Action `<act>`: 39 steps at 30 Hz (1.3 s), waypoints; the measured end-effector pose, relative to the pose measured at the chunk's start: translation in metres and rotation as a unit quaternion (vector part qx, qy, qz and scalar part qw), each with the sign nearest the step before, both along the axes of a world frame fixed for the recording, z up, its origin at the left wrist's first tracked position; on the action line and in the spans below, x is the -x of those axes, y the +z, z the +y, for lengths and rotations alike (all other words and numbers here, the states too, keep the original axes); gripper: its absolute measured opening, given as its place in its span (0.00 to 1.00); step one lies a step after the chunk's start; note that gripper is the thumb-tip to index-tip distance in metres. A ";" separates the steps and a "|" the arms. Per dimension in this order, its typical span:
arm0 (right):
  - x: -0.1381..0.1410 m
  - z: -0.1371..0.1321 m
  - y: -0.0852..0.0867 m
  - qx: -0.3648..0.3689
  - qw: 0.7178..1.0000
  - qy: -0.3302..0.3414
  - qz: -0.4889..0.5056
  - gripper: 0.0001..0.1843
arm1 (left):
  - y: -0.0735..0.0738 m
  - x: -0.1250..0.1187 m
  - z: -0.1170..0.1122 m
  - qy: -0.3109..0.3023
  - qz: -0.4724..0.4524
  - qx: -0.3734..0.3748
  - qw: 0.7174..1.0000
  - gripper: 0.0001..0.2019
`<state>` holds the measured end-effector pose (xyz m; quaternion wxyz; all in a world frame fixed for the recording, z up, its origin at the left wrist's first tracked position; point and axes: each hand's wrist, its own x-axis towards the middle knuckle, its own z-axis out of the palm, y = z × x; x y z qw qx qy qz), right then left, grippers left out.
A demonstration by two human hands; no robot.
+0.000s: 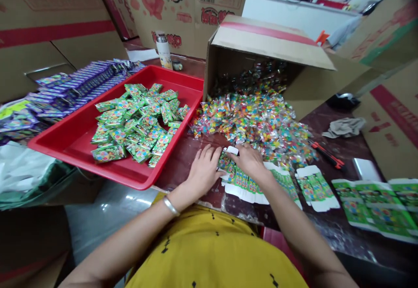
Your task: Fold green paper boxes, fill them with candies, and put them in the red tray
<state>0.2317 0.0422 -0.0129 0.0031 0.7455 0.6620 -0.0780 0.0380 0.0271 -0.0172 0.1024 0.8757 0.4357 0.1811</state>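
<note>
My left hand lies flat on the dark table, fingers stretched out, its thumb side touching a fanned stack of flat green printed cartons. My right hand rests on the same stack, fingers curled round the white flap of the top carton. Just beyond both hands spreads a heap of small colourful sweet packets, spilling from a cardboard box lying on its side.
A red tray at the left holds several filled green boxes. Purple flat cartons lie behind it. More green flat cartons sit at the right, with an orange cutter, a grey rag and a flask. Large boxes surround the table.
</note>
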 end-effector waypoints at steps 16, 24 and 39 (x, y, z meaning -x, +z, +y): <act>-0.006 0.008 -0.010 -0.050 0.983 -0.044 0.173 0.27 | -0.027 -0.005 -0.003 0.053 -0.023 0.053 0.997 0.35; -0.016 0.000 0.022 -0.060 0.901 0.008 0.429 0.19 | 0.000 0.009 -0.004 0.017 -0.327 0.234 0.915 0.12; 0.021 -0.063 0.073 -0.256 0.878 0.114 0.387 0.16 | 0.035 0.025 -0.015 -0.123 -0.557 0.636 0.519 0.29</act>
